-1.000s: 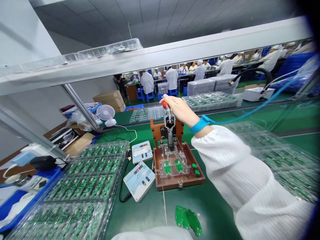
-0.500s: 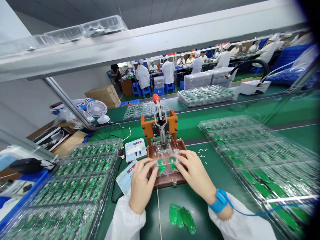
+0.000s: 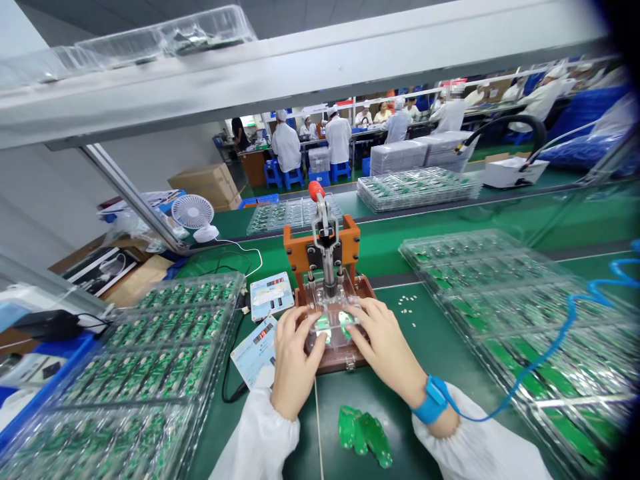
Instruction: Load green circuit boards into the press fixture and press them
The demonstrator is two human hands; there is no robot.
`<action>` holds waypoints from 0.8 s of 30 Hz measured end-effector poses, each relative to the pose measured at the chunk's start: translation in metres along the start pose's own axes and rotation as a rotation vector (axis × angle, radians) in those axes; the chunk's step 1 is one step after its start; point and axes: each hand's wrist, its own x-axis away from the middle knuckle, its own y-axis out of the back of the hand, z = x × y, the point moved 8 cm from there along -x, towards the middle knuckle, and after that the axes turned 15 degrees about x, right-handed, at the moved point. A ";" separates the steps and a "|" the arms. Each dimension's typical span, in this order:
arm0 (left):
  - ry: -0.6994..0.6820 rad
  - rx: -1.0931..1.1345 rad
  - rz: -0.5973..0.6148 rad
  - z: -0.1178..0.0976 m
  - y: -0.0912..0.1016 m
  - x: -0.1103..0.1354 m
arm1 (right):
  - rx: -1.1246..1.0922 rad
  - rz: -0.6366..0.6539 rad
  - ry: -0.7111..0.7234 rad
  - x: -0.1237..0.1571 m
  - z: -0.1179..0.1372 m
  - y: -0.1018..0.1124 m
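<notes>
Boards [image 3: 345, 321] lie side by side at the front of the jig [image 3: 329, 270], long axes running roughly front to back. Left hand [image 3: 294, 360], at the jig's left front, is nearer the left board [image 3: 323, 325]; right hand [image 3: 387, 347], at its right front, nearer the other; fingers are spread, and whether they grip cannot be told

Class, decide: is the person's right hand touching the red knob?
Apart: the head view shows the red knob bare, the right hand clearly lower.
</notes>
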 end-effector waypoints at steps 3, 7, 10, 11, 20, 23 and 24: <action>0.000 0.025 -0.057 0.001 0.003 0.003 | -0.099 -0.031 0.003 0.000 0.001 0.006; -0.028 0.100 -0.164 0.002 0.014 0.014 | -0.369 -0.003 -0.180 0.008 -0.015 0.008; 0.012 0.144 -0.220 0.007 0.020 0.026 | -0.586 0.075 -0.298 0.017 -0.019 0.002; 0.043 0.154 -0.224 0.009 0.019 0.030 | -0.637 0.108 -0.305 0.019 -0.016 0.000; -0.089 0.210 -0.163 -0.012 0.008 0.046 | -0.972 0.269 -0.380 0.026 0.007 -0.013; -0.199 0.185 -0.116 -0.013 0.010 0.050 | -0.973 0.256 -0.398 0.031 0.007 -0.008; -0.215 0.182 -0.119 -0.009 0.012 0.051 | -0.968 0.254 -0.412 0.036 0.007 -0.007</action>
